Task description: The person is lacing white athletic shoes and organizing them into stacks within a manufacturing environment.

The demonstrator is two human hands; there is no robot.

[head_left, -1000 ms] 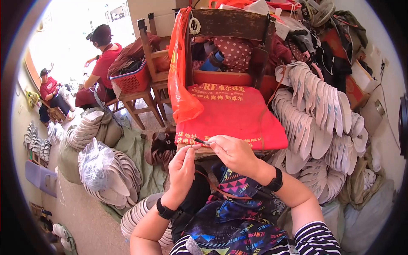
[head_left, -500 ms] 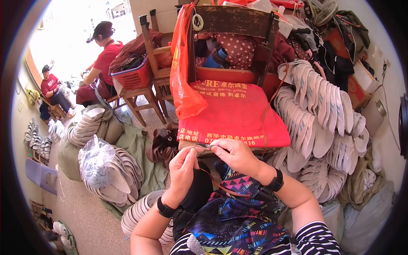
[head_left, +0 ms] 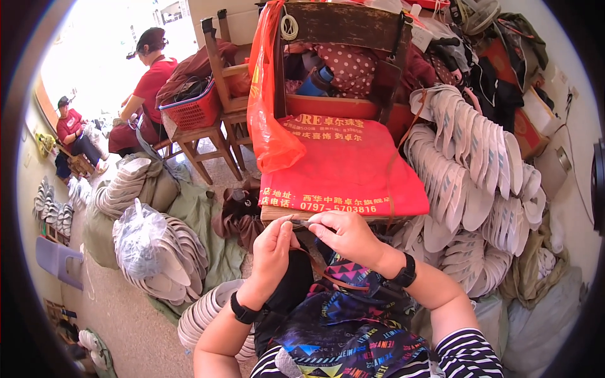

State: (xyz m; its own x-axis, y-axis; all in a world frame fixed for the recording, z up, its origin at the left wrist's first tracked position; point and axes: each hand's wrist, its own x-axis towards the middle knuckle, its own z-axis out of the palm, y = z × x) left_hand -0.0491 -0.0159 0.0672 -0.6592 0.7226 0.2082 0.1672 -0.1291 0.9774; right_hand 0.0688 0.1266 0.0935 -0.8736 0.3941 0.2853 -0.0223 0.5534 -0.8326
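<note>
My left hand [head_left: 273, 247] and my right hand [head_left: 345, 233] meet just in front of the chair seat, fingertips almost touching. The right thumb and fingers pinch a small thin grey tool [head_left: 302, 223], most of which the fingers hide. My left hand is closed in a pinch at the tool's tip; what it holds is too small to make out. Right behind my hands lies a flat red bag [head_left: 346, 170] over the seat of a dark wooden chair [head_left: 346, 28]. A brown strap [head_left: 331, 277] crosses my patterned apron [head_left: 353, 321].
Piled grey-white shoe pieces [head_left: 466, 183] stand at the right. More stacks [head_left: 179, 258] lie at the left, one under a plastic bag [head_left: 140, 239]. An orange-red plastic bag [head_left: 271, 126] hangs from the chair. Two people in red sit at far left, near a red basket [head_left: 192, 107].
My right hand has come slightly nearer the left and lower. The tool shows less between my fingers now. The view has shifted a little.
</note>
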